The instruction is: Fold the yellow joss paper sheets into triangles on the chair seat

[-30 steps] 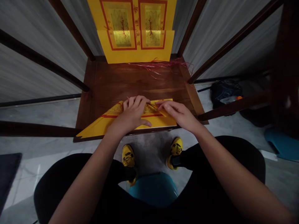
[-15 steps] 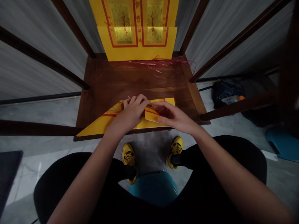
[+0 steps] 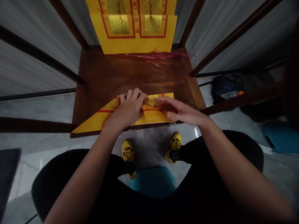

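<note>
A yellow paper with red print (image 3: pixel 93 119) lies partly folded along the near edge of a dark wooden surface (image 3: pixel 130 73). My left hand (image 3: pixel 130 107) rests on it with fingers bent and pressing on the fold; its fingertips are partly hidden. To the right, my right hand (image 3: pixel 177 110) is beside the folded flap (image 3: pixel 151 113), thumb and fingers apart and curved around its right side. At the far edge stand larger yellow sheets (image 3: pixel 137 43) with red borders and gold panels. Thin red strands (image 3: pixel 161 56) lie in front of them.
Dark wooden bars (image 3: pixel 39 56) rise on both sides of the surface. A blue stool (image 3: pixel 154 182) is below me, between my legs. At the right on the floor are a dark bag (image 3: pixel 225 85) and another blue item (image 3: pixel 280 137).
My right hand has moved slightly right and its fingers have spread off the flap, which now lies lower. My left hand stays on the fold. The whole view has shifted a little.
</note>
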`<state>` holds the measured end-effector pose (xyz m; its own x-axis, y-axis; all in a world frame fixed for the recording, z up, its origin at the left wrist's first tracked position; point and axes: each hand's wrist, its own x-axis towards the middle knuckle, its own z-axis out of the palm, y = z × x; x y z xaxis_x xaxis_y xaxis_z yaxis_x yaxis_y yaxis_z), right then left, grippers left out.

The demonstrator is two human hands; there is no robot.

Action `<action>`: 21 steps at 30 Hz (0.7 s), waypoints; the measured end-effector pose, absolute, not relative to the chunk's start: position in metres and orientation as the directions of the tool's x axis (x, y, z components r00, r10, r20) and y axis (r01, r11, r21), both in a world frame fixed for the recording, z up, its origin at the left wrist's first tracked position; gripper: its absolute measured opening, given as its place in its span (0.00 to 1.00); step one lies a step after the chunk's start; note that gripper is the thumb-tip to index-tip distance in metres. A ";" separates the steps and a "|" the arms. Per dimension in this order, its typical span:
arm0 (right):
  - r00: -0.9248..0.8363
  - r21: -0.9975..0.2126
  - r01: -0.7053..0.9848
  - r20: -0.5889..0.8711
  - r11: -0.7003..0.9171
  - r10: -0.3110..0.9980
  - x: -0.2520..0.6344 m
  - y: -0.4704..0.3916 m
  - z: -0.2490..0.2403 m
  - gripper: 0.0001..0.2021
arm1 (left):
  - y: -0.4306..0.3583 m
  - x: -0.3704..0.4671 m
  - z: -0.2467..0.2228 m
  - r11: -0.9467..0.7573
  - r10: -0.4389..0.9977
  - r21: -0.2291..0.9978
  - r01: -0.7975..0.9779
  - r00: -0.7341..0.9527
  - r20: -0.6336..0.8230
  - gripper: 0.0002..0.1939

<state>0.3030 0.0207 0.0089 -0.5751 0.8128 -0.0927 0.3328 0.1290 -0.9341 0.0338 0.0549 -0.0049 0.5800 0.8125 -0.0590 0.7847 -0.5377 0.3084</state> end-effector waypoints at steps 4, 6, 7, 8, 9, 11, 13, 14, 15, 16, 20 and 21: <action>-0.638 -0.947 0.295 -0.099 0.124 0.763 0.307 0.018 0.013 0.46 | 0.055 0.035 -0.005 -0.510 0.825 0.339 0.790 0.561 -0.065 0.22; -0.622 -0.944 0.309 -0.108 0.117 0.775 0.306 0.017 0.014 0.45 | 0.055 0.034 -0.005 -0.503 0.828 0.355 0.788 0.557 -0.063 0.20; -0.604 -0.942 0.318 -0.113 0.109 0.789 0.305 0.017 0.013 0.42 | 0.055 0.034 -0.005 -0.505 0.827 0.357 0.786 0.559 -0.060 0.20; -0.584 -0.940 0.326 -0.118 0.098 0.803 0.304 0.017 0.013 0.39 | 0.055 0.034 -0.006 -0.510 0.825 0.354 0.784 0.562 -0.055 0.21; -0.563 -0.939 0.334 -0.125 0.087 0.817 0.303 0.017 0.013 0.34 | 0.055 0.034 -0.006 -0.515 0.824 0.350 0.782 0.564 -0.048 0.22; -0.540 -0.934 0.349 -0.135 0.075 0.831 0.301 0.018 0.013 0.27 | 0.055 0.033 -0.007 -0.523 0.822 0.345 0.779 0.568 -0.037 0.24; -0.540 -0.930 0.361 -0.143 0.074 0.830 0.301 0.019 0.014 0.25 | 0.054 0.033 -0.007 -0.524 0.822 0.347 0.778 0.569 -0.035 0.26; -0.539 -0.929 0.361 -0.140 0.078 0.831 0.302 0.019 0.014 0.24 | 0.054 0.033 -0.006 -0.522 0.821 0.351 0.777 0.569 -0.039 0.26; -0.538 -0.929 0.362 -0.134 0.084 0.832 0.304 0.019 0.014 0.24 | 0.054 0.033 -0.005 -0.521 0.820 0.359 0.775 0.571 -0.043 0.26; -0.535 -0.927 0.363 -0.129 0.090 0.835 0.305 0.019 0.014 0.24 | 0.054 0.033 -0.004 -0.520 0.817 0.369 0.770 0.575 -0.047 0.27; -0.515 -0.915 0.393 -0.132 0.096 0.847 0.313 0.020 0.014 0.26 | 0.055 0.031 0.005 -0.494 0.824 0.463 0.736 0.566 -0.021 0.27; -0.511 -0.909 0.405 -0.135 0.100 0.849 0.315 0.020 0.013 0.26 | 0.056 0.030 0.008 -0.477 0.831 0.504 0.720 0.556 -0.008 0.27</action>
<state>0.3148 0.0201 0.0135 -0.5109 0.8491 -0.1346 0.4052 0.0997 -0.9088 0.0302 0.0557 0.0078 0.5564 0.8309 -0.0079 0.7201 -0.4774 0.5036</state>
